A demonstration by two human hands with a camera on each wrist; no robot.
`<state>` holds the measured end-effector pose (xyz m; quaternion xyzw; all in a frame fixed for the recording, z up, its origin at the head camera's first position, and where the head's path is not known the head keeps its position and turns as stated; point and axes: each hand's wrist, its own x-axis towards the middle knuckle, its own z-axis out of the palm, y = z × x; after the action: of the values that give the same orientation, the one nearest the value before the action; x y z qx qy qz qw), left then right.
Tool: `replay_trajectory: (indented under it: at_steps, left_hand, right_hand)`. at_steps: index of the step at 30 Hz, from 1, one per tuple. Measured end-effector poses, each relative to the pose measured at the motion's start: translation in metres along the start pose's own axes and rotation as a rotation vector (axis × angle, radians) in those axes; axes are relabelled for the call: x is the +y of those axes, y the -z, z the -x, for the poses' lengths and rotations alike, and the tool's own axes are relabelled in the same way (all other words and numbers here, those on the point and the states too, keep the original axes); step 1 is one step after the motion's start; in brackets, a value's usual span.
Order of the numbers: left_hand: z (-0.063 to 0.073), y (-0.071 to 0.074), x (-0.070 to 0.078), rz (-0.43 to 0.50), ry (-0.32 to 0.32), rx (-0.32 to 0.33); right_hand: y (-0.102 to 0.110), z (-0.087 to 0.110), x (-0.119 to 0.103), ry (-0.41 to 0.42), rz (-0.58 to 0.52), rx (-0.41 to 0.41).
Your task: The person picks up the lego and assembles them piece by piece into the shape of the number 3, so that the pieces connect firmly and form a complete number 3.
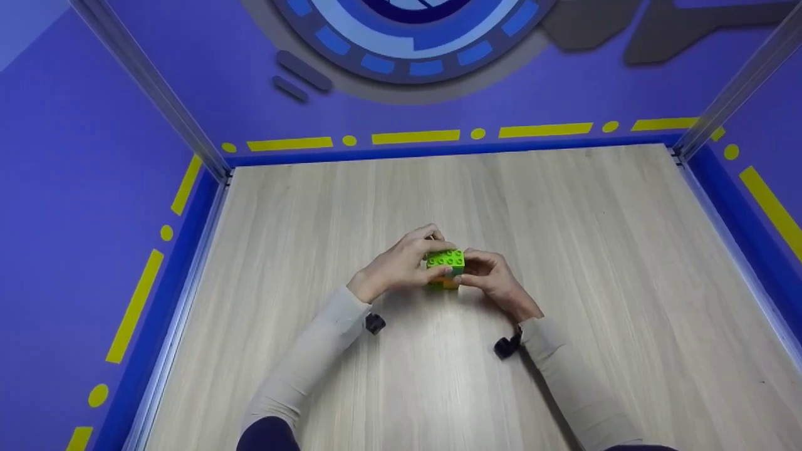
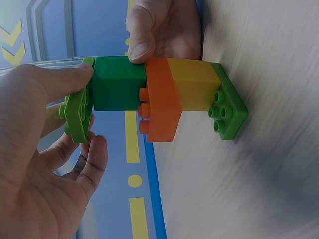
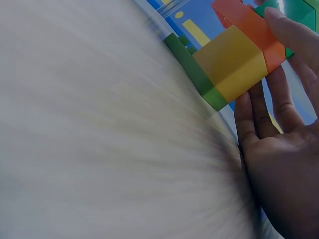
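Observation:
A stack of toy building bricks stands upright on the wooden table between my two hands. From the bottom it has a light green base plate [image 2: 232,112], a yellow brick [image 2: 194,84], an orange brick [image 2: 162,104], a dark green brick [image 2: 117,82] and a flat light green top plate [image 1: 445,257]. My left hand [image 1: 404,260] pinches that top plate by its edges, thumb on the near side. From the right, my right hand [image 1: 495,279] grips the stack around the dark green and orange bricks, its thumb near their joint. Its lower fingers sit behind the yellow brick.
Blue-purple printed walls [image 1: 413,116] with yellow dashes enclose the table [image 1: 401,388] at the back and sides. Metal posts [image 1: 150,88] rise at the back corners. A small black wrist camera [image 1: 374,323] sits by the left cuff, another black camera [image 1: 507,346] by the right.

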<state>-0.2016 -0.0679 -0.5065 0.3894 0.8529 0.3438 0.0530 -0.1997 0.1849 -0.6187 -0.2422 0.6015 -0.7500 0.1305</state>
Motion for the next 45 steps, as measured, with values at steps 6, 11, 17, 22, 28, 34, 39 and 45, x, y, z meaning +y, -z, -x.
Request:
replay_trajectory:
  at_steps: [6,11,17,22,28,34,39,45]
  left_hand:
    - [0.001,-0.003,0.002,0.018,0.018,0.021]
    - [0.000,-0.005,0.002,-0.012,-0.001,0.052]
    - [0.000,-0.006,0.001,0.009,-0.014,0.087]
    - [-0.002,-0.007,0.000,0.026,-0.023,0.104]
    - [-0.006,-0.007,0.000,0.046,-0.031,0.104]
    - [-0.009,-0.007,0.000,0.059,-0.043,0.102]
    - [-0.010,-0.008,-0.001,0.053,-0.047,0.104]
    - [-0.011,-0.008,-0.001,0.044,-0.037,0.097]
  right_hand:
    - [-0.002,0.001,0.000,0.006,0.018,-0.015]
    - [-0.004,0.001,0.000,0.002,0.006,-0.009]
    - [-0.004,0.000,0.000,-0.004,-0.001,-0.002]
    - [-0.003,-0.001,0.000,-0.006,0.009,0.002]
    - [-0.002,-0.001,0.000,0.009,0.012,0.002]
    - [-0.001,-0.002,-0.001,-0.009,-0.003,-0.003]
    - [0.000,-0.001,0.000,-0.004,0.002,-0.003]
    - [0.001,0.000,0.000,0.018,-0.008,-0.015]
